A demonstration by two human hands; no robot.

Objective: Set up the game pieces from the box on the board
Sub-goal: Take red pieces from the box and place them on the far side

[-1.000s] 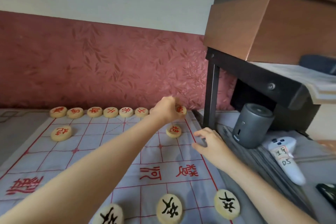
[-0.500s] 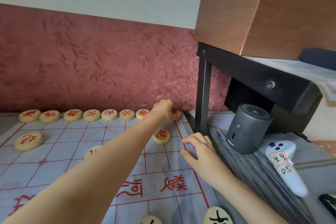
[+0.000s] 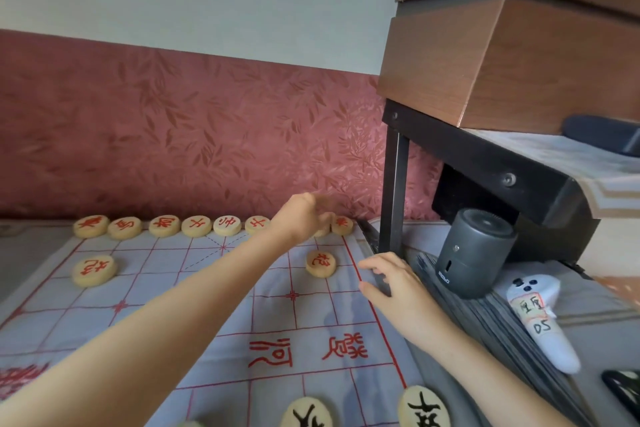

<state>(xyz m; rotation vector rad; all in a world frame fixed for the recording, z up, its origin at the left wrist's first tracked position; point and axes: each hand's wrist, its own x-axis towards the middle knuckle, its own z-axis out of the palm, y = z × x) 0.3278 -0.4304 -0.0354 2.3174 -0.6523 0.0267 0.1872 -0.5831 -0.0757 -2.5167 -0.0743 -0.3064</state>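
Observation:
A cloth game board with red grid lines lies in front of me. Round pale pieces with red characters line its far edge, from the leftmost to the rightmost. Two more red-marked pieces sit one row nearer, one on the left and one on the right. Black-marked pieces show at the bottom edge. My left hand reaches to the right end of the far row, fingers blurred over a half-hidden piece. My right hand rests at the board's right border, fingers apart, holding nothing.
A black table leg stands just right of the board's far corner, with a brown box on the table above. Under the table are a grey cylinder and a white labelled controller. A red patterned wall runs behind the board.
My left hand has stayed at the right end of the far row, with its fingers now blurred in motion. My right hand stayed at the board's right border. The camera view shifted.

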